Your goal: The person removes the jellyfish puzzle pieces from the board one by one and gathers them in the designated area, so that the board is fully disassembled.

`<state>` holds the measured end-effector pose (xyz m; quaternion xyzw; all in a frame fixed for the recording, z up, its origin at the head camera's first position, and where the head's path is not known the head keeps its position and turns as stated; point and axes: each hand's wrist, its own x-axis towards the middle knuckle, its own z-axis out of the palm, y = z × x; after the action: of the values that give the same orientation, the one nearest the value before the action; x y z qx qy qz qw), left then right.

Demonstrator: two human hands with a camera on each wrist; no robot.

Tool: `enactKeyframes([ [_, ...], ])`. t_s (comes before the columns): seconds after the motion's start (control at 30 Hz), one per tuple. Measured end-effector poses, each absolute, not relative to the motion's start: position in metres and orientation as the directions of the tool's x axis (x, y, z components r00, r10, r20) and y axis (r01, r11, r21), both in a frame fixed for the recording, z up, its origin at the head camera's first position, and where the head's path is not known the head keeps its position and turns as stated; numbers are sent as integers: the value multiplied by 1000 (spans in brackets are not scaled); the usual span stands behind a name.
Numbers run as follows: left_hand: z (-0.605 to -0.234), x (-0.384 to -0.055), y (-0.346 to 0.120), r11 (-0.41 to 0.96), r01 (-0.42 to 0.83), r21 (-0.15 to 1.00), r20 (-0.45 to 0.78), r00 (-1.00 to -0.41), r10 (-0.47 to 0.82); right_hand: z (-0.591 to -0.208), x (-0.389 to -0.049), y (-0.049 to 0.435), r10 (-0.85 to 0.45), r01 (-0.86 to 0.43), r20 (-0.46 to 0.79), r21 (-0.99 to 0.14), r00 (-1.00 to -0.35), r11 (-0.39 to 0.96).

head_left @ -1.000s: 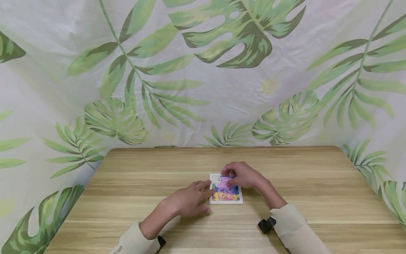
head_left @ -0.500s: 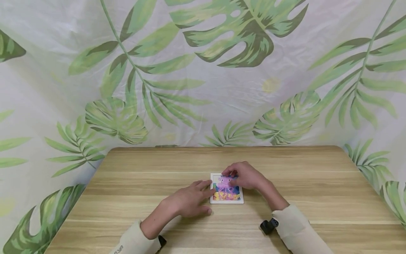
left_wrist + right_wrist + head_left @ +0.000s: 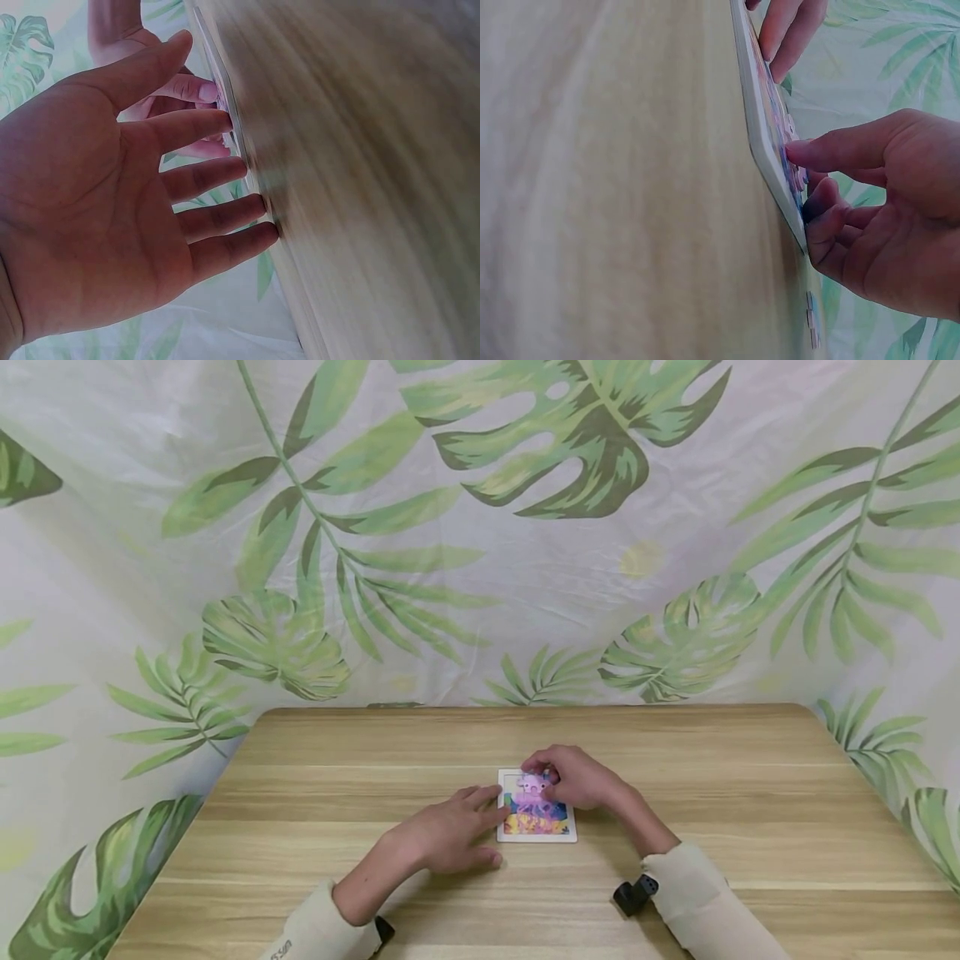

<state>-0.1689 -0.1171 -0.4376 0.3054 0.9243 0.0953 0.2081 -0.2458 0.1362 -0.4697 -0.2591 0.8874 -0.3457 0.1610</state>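
A small white-framed jigsaw puzzle (image 3: 536, 838) lies flat on the wooden table, its picture showing a pink creature over blue and yellow. My left hand (image 3: 450, 833) rests at its left edge, fingers straight and spread, fingertips on the frame. In the left wrist view the palm of the left hand (image 3: 97, 187) faces the camera. My right hand (image 3: 581, 777) is over the upper right of the picture, thumb and fingers pinching a pink puzzle piece (image 3: 531, 783). In the right wrist view the right thumb (image 3: 832, 150) touches the picture surface, with the other fingers curled at the frame's edge.
Several loose puzzle pieces (image 3: 812, 321) lie on the table beyond the frame in the right wrist view. The wooden table (image 3: 360, 743) runs back to a leaf-print cloth (image 3: 480, 568) hanging behind it.
The right hand has shifted slightly left, and the pink piece by its fingers now sits differently over the picture, looking raised. The left hand stays in place on the frame.
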Motion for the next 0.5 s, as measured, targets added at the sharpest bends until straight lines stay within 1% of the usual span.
enactKeyframes([
  [0.33, -436, -170, -116, 790, 542, 285, -316, -725, 612, -471, -246, 140, -586, -369, -71, -715, -807, 594],
  [0.5, -438, -170, -116, 793, 538, 287, -320, -726, 609, -473, -246, 140, -573, -372, -42, -720, -819, 585],
])
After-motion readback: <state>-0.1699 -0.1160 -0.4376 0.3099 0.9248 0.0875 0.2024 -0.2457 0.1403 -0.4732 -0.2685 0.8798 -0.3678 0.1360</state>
